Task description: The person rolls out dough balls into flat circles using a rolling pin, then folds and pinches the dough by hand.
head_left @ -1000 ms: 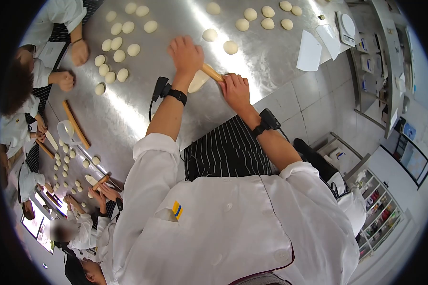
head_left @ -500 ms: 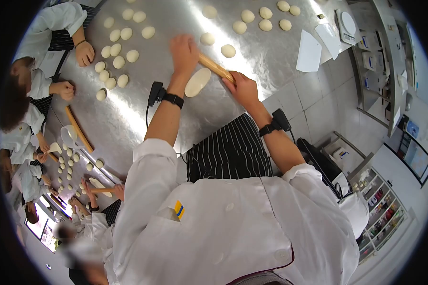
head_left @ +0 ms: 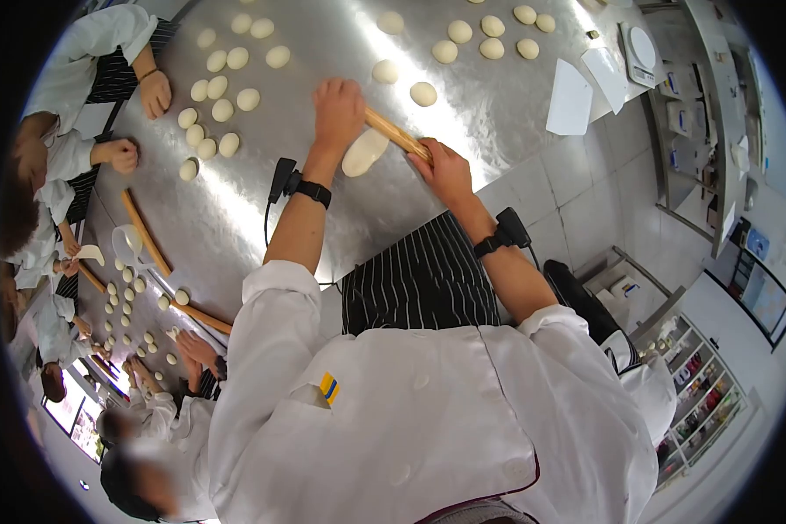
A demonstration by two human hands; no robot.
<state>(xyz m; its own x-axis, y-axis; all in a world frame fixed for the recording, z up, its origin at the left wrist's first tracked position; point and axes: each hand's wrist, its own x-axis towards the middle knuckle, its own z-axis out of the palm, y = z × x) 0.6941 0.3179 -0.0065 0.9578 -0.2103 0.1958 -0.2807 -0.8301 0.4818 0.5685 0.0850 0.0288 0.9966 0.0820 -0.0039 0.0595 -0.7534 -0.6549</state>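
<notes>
A wooden rolling pin (head_left: 396, 134) is gripped at its two ends, slanting down to the right over the steel table. My left hand (head_left: 339, 112) is closed around the upper left end. At the lower right end, my right hand (head_left: 446, 171) is wrapped around the pin. An oval, flattened piece of dough (head_left: 364, 154) lies on the metal just below the pin, its upper edge partly covered by it. Beyond the pin sit round dough balls (head_left: 423, 94), the nearest a short way above my right hand.
Dough balls (head_left: 222, 110) stand in groups at left and far right. White sheets (head_left: 569, 98) and a scale (head_left: 639, 52) lie by the right edge. Another rolling pin (head_left: 146, 232) rests at left. Co-workers' hands (head_left: 155, 94) are along the left side.
My left hand has come slightly nearer with the rolling pin, which now overlaps the dough's upper edge. At lower left, a co-worker's hands have left their rolling pin and lifted a piece of dough.
</notes>
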